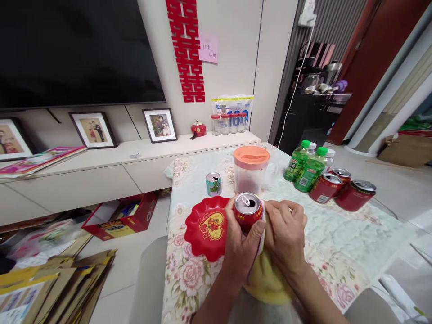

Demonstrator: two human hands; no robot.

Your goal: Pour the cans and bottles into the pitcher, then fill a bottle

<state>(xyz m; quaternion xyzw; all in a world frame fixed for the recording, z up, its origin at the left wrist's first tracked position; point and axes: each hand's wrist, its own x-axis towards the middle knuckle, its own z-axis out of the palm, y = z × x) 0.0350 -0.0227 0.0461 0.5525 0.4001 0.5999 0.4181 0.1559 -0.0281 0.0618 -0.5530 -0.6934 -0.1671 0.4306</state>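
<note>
An opened red can (247,211) is upright in my left hand (240,243), whose fingers and thumb wrap round it. My right hand (286,234) is closed on a yellow cloth (270,276), which hangs down and touches the can's right side. Left of the can lies a red scalloped plate (209,227) with a gold heart pattern. Just beyond the plate stands a small green can (213,184). Behind the red can is a clear pitcher (250,173) with an orange lid.
On the right of the flowered tablecloth (192,274) stand green bottles (310,173) and three red cans (326,188). A white cabinet (145,157) with framed photos and glass jars (224,125) lies beyond. Cardboard (74,281) and a red box (135,218) are on the floor.
</note>
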